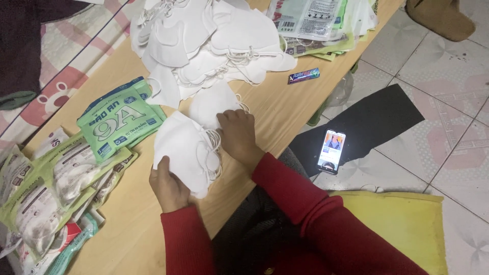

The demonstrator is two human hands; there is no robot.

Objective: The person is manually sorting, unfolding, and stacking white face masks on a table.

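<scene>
Lying at far left on the tabletop (285, 109): filled packs (46, 193), then green pouches (119, 119). Left hand (170, 188) grips the lower edge of a small mask stack (186, 153), fingers closed under it. Right hand (238, 136) pinches its ear loops. Mask pile (214, 38) behind; phone (331, 151) on the floor, right.

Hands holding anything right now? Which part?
Both hands grip a small stack of white face masks: left hand on its lower near edge, right hand on the side where the ear loops bunch.
</scene>
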